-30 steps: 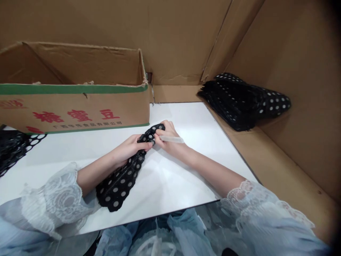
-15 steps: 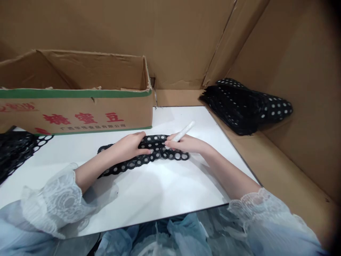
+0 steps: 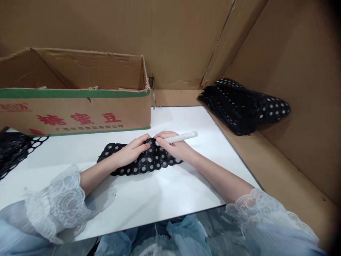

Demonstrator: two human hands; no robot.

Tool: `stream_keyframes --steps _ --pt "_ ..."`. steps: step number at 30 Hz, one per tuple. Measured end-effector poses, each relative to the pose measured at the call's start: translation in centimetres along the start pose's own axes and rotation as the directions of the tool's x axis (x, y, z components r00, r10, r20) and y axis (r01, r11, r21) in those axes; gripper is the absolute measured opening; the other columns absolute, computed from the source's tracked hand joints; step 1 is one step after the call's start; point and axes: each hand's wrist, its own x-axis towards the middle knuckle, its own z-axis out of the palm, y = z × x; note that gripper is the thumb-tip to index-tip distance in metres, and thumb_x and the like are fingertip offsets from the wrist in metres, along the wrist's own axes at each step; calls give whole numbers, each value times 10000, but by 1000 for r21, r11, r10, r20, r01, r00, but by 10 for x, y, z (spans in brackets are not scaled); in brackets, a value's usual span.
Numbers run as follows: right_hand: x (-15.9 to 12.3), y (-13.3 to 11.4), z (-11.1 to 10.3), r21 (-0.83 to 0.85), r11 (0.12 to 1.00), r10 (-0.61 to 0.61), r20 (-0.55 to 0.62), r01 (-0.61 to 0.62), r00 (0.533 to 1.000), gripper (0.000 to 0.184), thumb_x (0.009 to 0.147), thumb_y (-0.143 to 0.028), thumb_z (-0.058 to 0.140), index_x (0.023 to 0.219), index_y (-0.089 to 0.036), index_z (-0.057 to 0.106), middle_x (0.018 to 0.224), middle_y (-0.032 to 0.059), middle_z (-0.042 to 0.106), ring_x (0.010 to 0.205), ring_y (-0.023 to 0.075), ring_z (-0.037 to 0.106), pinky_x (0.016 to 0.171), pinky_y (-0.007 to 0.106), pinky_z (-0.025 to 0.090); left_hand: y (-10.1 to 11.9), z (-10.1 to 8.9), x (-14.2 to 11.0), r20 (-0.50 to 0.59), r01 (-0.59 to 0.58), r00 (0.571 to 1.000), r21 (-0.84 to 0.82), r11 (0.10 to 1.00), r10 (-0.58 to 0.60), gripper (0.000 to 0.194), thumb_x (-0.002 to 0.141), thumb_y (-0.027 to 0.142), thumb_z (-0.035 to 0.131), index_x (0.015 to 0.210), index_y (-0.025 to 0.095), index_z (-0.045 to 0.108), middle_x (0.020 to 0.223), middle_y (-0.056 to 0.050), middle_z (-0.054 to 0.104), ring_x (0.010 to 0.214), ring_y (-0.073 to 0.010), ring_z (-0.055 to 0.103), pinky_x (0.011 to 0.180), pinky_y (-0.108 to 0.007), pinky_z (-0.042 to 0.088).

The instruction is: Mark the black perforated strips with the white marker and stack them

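Note:
A strip of black lace with round holes (image 3: 144,161) lies flat on the white board (image 3: 160,192) in front of me. My left hand (image 3: 131,152) rests on its middle with the fingers laid over the fabric and pinching its upper edge. My right hand (image 3: 174,146) meets it fingertip to fingertip on the same edge and grips a white pen-like stick (image 3: 182,137) that points to the right.
An open cardboard box (image 3: 77,113) with a green band and red lettering stands at the back left. A stack of black lace pieces (image 3: 242,105) lies on the cardboard ledge at the right. More black lace (image 3: 13,151) sits at the left edge. Cardboard walls enclose the space.
The lace went from bunched and upright in my hands to spread along the board, then drawn closer together. My hands have come back together at its top edge, and the stick has swung flatter.

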Motion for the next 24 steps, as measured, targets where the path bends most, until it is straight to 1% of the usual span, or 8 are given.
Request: stream_keyframes --steps 3,5,8,11,13,16,20,24 --pt "0 -9 -5 -102 995 -29 -197 9 980 239 842 -287 400 668 -186 529 933 47 619 1017 176 503 953 362 292 1 4 0 -58 -25 998 177 984 35 174 838 287 305 842 196 454 853 -27 492 885 -199 427 877 -381 311" --pt "0 -12 -6 -29 1000 -8 -249 1 969 292 851 -303 374 615 -182 499 988 49 605 1033 171 493 940 345 307 1 4 0 -68 -43 996 205 978 58 168 830 282 325 833 199 471 863 -31 504 917 -207 417 902 -387 287" --pt "-2 -9 -2 153 982 124 -106 -107 987 357 855 -365 349 577 -175 467 897 39 599 868 140 534 815 292 382 -2 1 1 -11 -37 999 22 999 37 212 829 346 362 894 198 499 940 -25 535 941 -194 450 888 -329 324" --pt "-4 1 7 189 953 233 35 -235 972 358 845 -416 354 621 -173 492 683 0 525 677 115 495 699 266 384 -7 -2 2 57 -22 998 -99 995 27 271 827 403 377 903 179 511 921 -19 547 880 -176 487 824 -284 367" --pt "-6 6 12 183 955 233 23 -234 972 381 845 -426 351 596 -167 478 719 -4 492 669 102 473 698 258 370 -9 -2 2 47 -8 999 -66 998 11 283 832 415 372 900 175 505 892 -15 537 858 -170 488 807 -279 368" --pt "-7 8 17 181 960 225 -54 -212 973 399 851 -426 342 571 -161 446 801 -3 457 687 89 460 708 248 358 -9 0 1 13 12 1000 2 1000 -12 283 843 423 346 900 180 481 874 -10 522 845 -168 483 806 -284 360" --pt "-5 5 19 168 964 226 -118 -205 967 349 869 -382 306 599 -177 388 738 -12 430 685 98 442 717 252 352 -6 3 0 21 26 999 -19 999 -26 286 857 416 305 920 191 469 902 -12 522 875 -172 478 837 -293 352" --pt "-5 3 20 141 972 202 -104 -187 974 324 874 -360 299 619 -183 392 733 -12 416 703 101 446 735 255 354 -6 4 -1 12 37 999 -31 999 -37 279 859 415 297 885 194 466 860 -3 519 841 -169 478 813 -294 358"
